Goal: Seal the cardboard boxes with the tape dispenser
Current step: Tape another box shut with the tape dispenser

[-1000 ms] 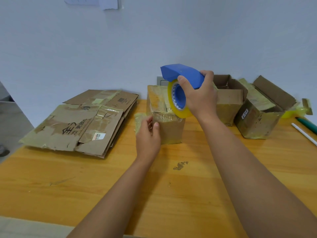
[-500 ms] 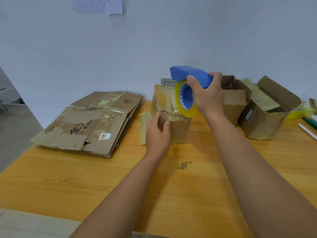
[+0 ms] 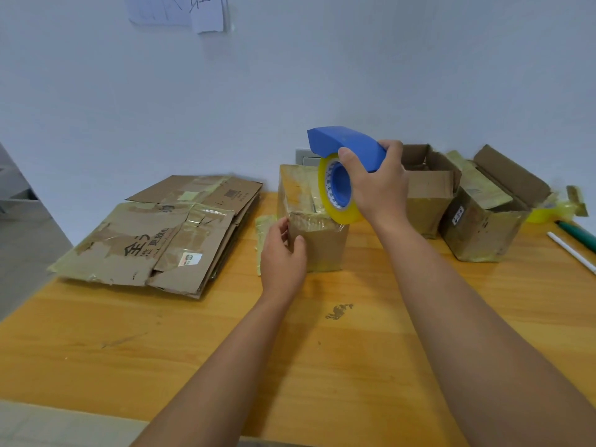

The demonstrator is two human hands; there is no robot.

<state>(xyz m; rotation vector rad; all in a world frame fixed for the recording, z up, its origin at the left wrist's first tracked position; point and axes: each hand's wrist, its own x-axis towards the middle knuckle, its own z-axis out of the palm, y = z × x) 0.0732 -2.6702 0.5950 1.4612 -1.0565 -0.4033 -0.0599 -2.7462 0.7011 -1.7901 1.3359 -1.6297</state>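
A small taped cardboard box (image 3: pixel 325 250) stands on the wooden table (image 3: pixel 193 350) near the wall. My left hand (image 3: pixel 282 256) holds its near left corner, thumb on the front face. My right hand (image 3: pixel 377 188) grips the blue tape dispenser (image 3: pixel 345 143) with its yellow tape roll (image 3: pixel 338 211). The roll's lower edge sits at the box's top front edge. Two more boxes, one (image 3: pixel 425 201) behind my right hand and one (image 3: pixel 483 230) further right, stand with open flaps.
A stack of flattened cardboard (image 3: pixel 161 240) lies on the left of the table. A yellow tape roll (image 3: pixel 545 212), a green pen (image 3: pixel 577 235) and a white stick (image 3: pixel 571 250) lie at the far right. A wall socket (image 3: pixel 303 156) sits behind the box.
The dispenser's roll has come down a little onto the box's top front edge. My left hand keeps its hold on the box corner. The head camera shifted slightly.
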